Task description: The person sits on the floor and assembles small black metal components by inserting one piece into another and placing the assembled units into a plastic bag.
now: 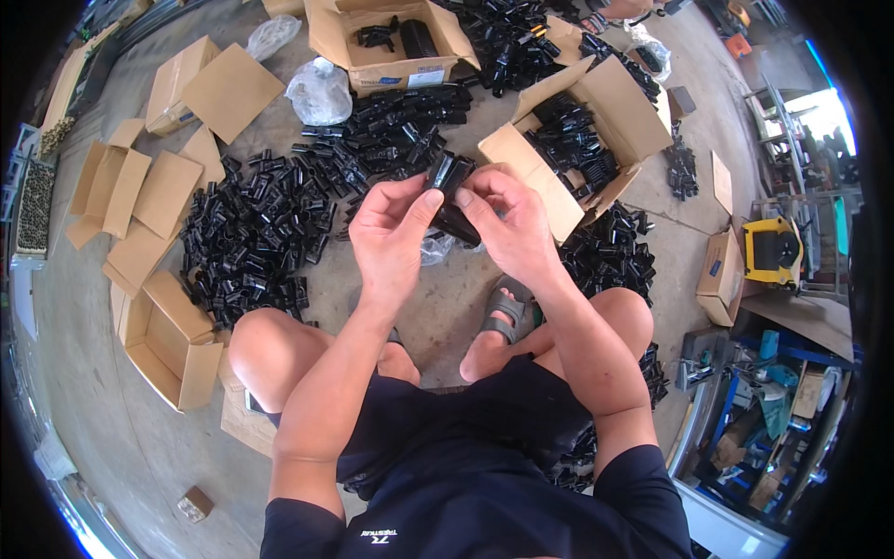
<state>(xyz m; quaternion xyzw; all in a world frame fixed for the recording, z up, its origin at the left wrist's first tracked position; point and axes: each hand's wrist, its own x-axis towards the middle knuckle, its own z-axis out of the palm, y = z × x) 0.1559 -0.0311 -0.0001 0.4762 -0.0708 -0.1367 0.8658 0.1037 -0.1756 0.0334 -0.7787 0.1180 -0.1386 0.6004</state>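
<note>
Both my hands meet above the floor around a glossy black plastic fitting [451, 171]. My left hand [393, 228] pinches it from the left, thumb on its near face. From the other side my right hand [510, 222] grips it, thumb and fingers closed. More black plastic [457, 225] shows just below the thumbs; whether it belongs to the same piece I cannot tell. Past my hands lies a heap of similar black fittings [386, 130], and a broad pile of them [256, 233] spreads to the left.
An open carton [531, 177] of black parts stands at the right, another carton [391, 74] at the back. Empty cardboard boxes [154, 354] and flaps lie left. A clear plastic bag [319, 91] rests near the back carton. A yellow machine [773, 252] and cluttered shelving stand far right.
</note>
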